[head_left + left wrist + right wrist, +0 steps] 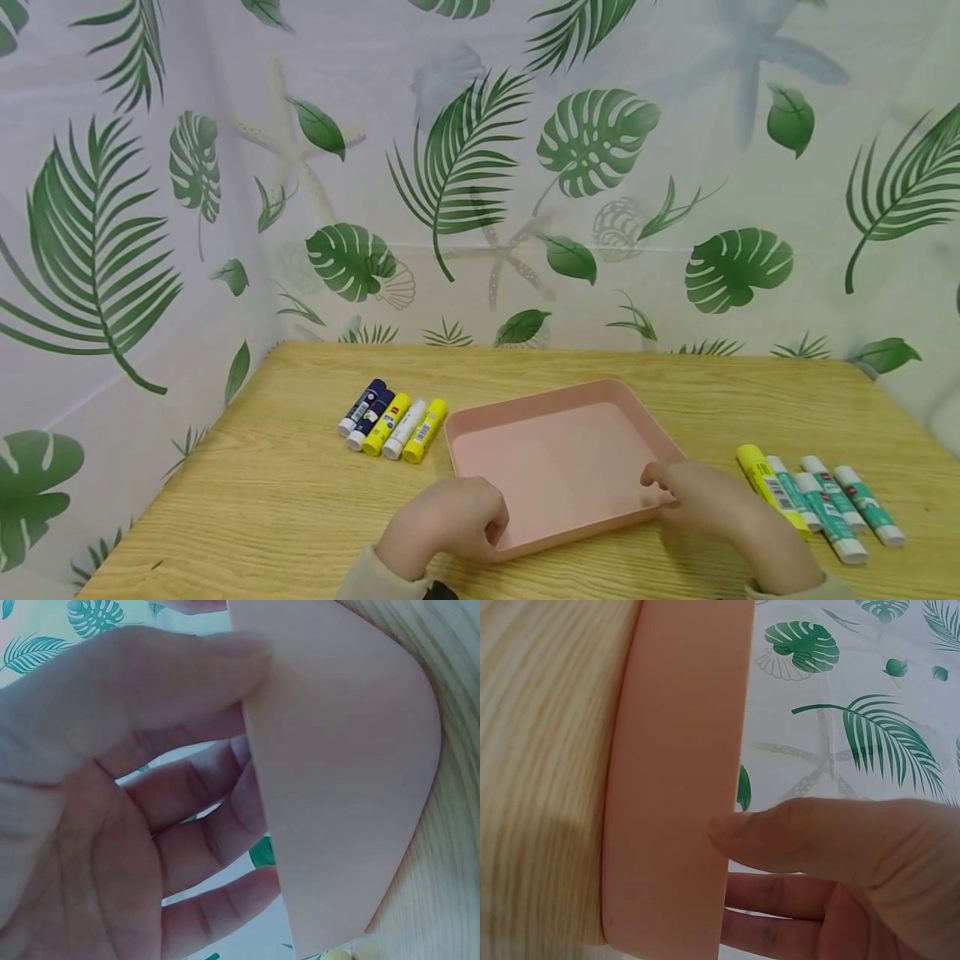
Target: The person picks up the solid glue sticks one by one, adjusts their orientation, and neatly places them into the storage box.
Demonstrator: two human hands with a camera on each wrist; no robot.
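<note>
Over to the yellow-brown wooden desk [262, 500]! Between its side edges, a rectangular pink plastic tray [562, 450], pinched near its front corners by left hand [450, 515] and right hand [712, 504], likely for steadiness; toward both edges, multicoloured cylindrical plastic glue sticks [387, 423], seemingly grouped clear.

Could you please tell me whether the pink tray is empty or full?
Empty, as far as visible: the pink tray shows only bare floor.
</note>
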